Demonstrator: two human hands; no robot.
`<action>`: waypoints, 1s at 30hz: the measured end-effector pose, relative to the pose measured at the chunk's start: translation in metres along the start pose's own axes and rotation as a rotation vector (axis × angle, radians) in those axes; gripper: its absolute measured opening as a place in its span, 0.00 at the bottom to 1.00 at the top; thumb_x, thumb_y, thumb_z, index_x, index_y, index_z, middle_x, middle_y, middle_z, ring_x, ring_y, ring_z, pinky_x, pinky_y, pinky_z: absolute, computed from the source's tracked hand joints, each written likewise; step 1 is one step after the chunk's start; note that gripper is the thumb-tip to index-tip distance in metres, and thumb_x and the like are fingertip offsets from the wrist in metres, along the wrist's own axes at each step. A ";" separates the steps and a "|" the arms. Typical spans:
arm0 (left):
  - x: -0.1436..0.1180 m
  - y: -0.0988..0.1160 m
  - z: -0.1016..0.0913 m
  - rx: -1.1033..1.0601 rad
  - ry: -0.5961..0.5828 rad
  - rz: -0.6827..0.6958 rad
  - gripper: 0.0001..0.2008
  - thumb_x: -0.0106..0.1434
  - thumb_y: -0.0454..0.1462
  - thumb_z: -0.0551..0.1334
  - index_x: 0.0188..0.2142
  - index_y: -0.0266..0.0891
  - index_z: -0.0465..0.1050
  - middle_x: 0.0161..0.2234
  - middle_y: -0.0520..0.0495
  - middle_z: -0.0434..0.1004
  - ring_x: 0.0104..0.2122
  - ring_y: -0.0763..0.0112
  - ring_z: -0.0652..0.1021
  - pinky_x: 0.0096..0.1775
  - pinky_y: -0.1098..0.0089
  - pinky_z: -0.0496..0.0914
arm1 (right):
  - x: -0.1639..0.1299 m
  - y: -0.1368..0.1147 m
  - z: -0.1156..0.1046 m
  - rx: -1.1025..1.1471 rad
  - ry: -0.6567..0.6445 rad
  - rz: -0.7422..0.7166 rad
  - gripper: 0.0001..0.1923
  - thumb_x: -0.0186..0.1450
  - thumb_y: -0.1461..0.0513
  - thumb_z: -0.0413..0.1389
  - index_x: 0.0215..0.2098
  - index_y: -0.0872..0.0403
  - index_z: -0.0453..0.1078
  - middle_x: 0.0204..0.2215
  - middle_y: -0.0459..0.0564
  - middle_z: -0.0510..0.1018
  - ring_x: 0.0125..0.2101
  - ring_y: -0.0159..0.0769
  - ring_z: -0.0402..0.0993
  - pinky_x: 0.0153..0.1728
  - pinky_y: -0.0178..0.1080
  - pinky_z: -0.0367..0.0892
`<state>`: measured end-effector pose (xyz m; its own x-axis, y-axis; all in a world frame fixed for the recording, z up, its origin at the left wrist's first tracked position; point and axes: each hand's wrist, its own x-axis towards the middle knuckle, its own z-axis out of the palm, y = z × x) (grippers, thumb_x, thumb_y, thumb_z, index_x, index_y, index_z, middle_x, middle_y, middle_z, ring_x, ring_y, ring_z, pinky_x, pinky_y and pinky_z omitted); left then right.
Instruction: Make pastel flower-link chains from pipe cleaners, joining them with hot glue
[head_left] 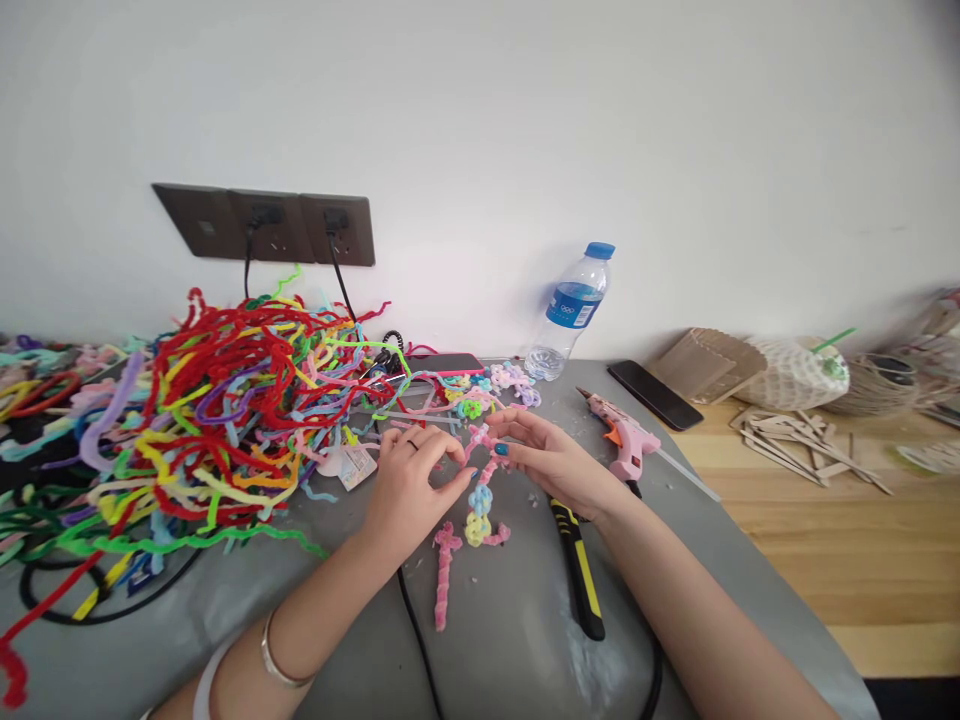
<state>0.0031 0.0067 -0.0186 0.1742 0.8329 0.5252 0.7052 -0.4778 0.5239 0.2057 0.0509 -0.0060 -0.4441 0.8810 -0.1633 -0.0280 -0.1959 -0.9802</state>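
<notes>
A pink fuzzy pipe-cleaner piece (478, 438) is between my two hands above the grey mat. My right hand (551, 460) pinches it from the right, thumb and fingers closed round its edge. From the left, my left hand (412, 485) has curled fingers, with thumb and forefinger close together at the same piece; their exact contact is partly hidden. Below hang or lie a blue pipe-cleaner flower (480, 498) and a yellow one (477, 528); I cannot tell if they are joined to it. A twisted pink stick (443, 580) lies nearer me, beside a short pink piece (498, 536).
A big tangle of coloured pipe cleaners (240, 400) fills the left. A pink glue gun (622, 430), a black-and-yellow handled tool (577, 570) and a phone (654, 394) lie right. A water bottle (572, 310) leans at the wall. Wooden sticks (806, 440) lie on bare wood.
</notes>
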 end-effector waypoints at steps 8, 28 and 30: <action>0.001 -0.002 -0.002 -0.072 -0.069 -0.116 0.08 0.59 0.31 0.65 0.38 0.43 0.70 0.33 0.54 0.81 0.37 0.64 0.79 0.43 0.61 0.60 | 0.000 -0.002 -0.002 0.003 0.009 -0.010 0.19 0.56 0.54 0.67 0.44 0.48 0.72 0.42 0.49 0.74 0.40 0.37 0.72 0.40 0.39 0.66; 0.008 -0.019 -0.011 -0.043 -0.032 -0.198 0.10 0.65 0.35 0.55 0.28 0.42 0.71 0.21 0.55 0.75 0.24 0.70 0.73 0.36 0.66 0.62 | -0.001 -0.002 -0.012 -0.055 -0.133 0.025 0.22 0.57 0.58 0.66 0.49 0.48 0.70 0.37 0.47 0.74 0.36 0.35 0.72 0.35 0.38 0.68; 0.008 -0.019 -0.011 -0.055 -0.054 -0.197 0.10 0.65 0.35 0.55 0.27 0.42 0.71 0.21 0.55 0.74 0.23 0.70 0.73 0.34 0.68 0.62 | -0.001 0.001 -0.011 -0.106 -0.147 0.018 0.22 0.58 0.58 0.65 0.50 0.48 0.69 0.37 0.46 0.74 0.36 0.35 0.72 0.37 0.39 0.68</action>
<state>-0.0167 0.0192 -0.0169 0.0741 0.9250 0.3726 0.6912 -0.3170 0.6495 0.2156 0.0546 -0.0082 -0.5703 0.8036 -0.1703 0.0719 -0.1577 -0.9849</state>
